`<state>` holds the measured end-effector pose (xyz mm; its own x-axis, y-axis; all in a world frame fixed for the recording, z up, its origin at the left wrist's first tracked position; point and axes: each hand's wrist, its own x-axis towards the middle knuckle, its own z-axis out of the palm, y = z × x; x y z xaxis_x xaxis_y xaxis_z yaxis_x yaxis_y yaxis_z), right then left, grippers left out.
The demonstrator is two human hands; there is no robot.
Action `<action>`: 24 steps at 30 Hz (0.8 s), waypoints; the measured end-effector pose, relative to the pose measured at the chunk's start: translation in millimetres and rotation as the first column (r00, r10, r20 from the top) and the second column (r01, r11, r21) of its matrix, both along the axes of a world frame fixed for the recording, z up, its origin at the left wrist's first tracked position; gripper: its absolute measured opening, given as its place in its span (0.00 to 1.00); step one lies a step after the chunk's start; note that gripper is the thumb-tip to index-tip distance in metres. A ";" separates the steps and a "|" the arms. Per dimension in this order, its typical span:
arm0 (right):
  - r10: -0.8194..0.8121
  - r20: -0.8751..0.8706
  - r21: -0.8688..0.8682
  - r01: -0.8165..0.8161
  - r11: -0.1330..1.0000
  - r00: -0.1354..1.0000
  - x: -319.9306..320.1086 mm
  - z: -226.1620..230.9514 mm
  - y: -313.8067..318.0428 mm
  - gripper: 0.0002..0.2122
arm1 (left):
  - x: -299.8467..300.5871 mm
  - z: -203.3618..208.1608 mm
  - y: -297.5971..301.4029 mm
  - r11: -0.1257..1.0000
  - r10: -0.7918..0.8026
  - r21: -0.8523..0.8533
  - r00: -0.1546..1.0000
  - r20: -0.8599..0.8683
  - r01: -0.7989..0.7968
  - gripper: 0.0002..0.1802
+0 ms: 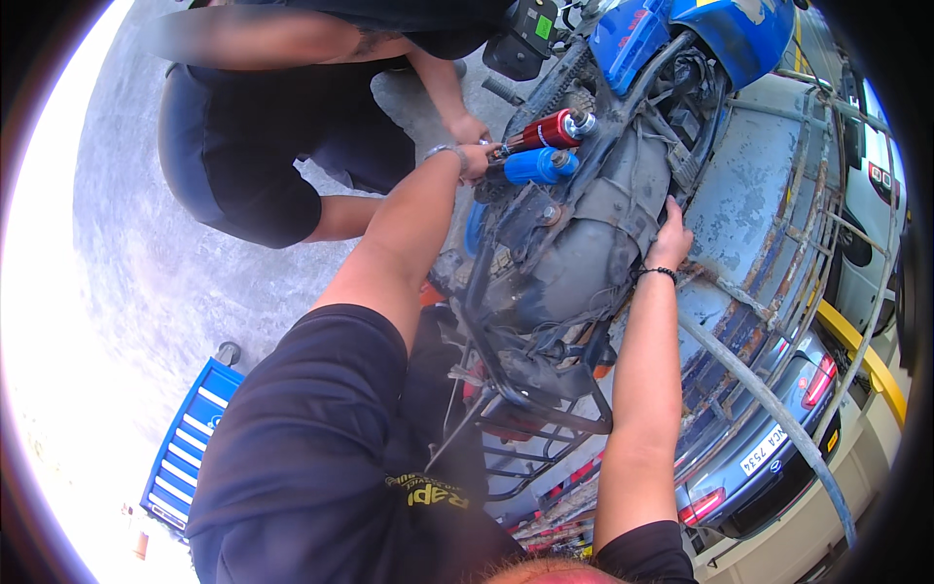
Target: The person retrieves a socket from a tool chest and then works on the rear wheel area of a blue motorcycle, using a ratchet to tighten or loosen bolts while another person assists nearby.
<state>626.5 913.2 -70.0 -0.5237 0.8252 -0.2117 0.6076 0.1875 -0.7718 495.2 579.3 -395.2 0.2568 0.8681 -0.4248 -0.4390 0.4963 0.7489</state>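
A motorcycle with its seat and side panels off stands before me, its black frame (484, 336) and grey rear fender (574, 268) bare. A red cylinder (548, 130) and a blue cylinder (533, 166), which look like shock absorber reservoirs, sit side by side at its left. My left hand (474, 163) reaches to their near ends with fingers closed; what they pinch is hidden. Close by, a co-worker's hand (469, 128) touches the same spot. On the motorcycle's right side, my right hand (669, 240) grips the frame edge beside the fender, most fingers out of sight.
The co-worker (263, 136) in dark clothes crouches at the left. Blue bodywork (628, 44) covers the motorcycle's far end. Rusty metal railing (778, 409) runs along the right, with a grey car (769, 457) beyond. A blue tool cabinet (195, 438) stands at lower left.
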 end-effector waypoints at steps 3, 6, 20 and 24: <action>-0.026 0.039 0.051 0.024 0.998 0.999 0.1 4.9 -5.4 0.34 | 3.8 -10.8 1.8 1.000 0.004 0.031 0.992 -0.130 0.001 0.21; -0.011 0.029 0.056 0.009 0.998 1.000 0.5 9.0 -9.7 0.34 | 4.0 -10.8 0.5 1.000 -0.017 0.023 0.996 -0.085 0.019 0.23; 0.018 -0.023 -0.012 -0.019 1.000 1.000 3.1 -6.9 7.3 0.36 | 71.6 83.2 14.8 0.799 0.126 -0.325 0.670 -0.732 -0.506 0.48; 0.043 -0.013 -0.013 -0.043 0.999 0.999 2.9 -5.6 7.3 0.36 | 71.0 106.9 13.2 0.765 0.130 -0.392 0.718 -0.683 -0.512 0.50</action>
